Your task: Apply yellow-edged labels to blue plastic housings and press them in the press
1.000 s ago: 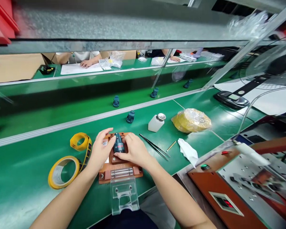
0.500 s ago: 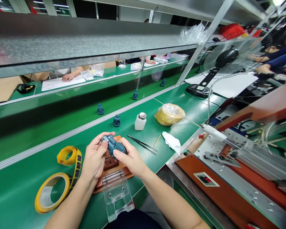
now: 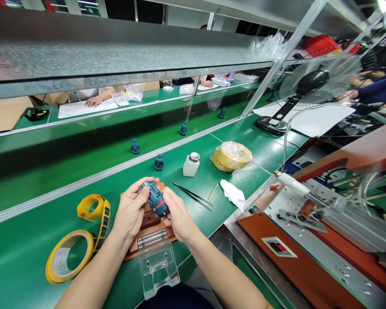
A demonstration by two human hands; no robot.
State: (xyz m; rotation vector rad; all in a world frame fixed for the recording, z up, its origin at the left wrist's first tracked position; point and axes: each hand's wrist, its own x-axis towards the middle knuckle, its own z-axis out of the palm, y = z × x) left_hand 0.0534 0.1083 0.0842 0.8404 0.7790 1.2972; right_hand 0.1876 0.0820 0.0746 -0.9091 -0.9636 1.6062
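Note:
Both my hands hold a small dark blue plastic part (image 3: 155, 200) with a red label just above a brown fixture block (image 3: 148, 231). My left hand (image 3: 131, 213) pinches its upper left end with thumb and fingers. My right hand (image 3: 179, 216) grips its lower right end. A clear plastic flap (image 3: 157, 266) hangs from the front of the fixture, near the table edge.
A yellow tape roll (image 3: 71, 253) lies left of the fixture. Black tweezers (image 3: 193, 196), a white bottle (image 3: 191, 165), a white cloth (image 3: 233, 193) and a bagged yellow roll (image 3: 231, 155) lie to the right. Several blue parts (image 3: 158, 162) ride the conveyor. A fan (image 3: 309, 83) and machine (image 3: 309, 231) stand right. Other people's hands (image 3: 93, 101) rest beyond.
The blue part has been lifted out of the fixture and turned in both hands, so its red label faces up. My view swung to the right.

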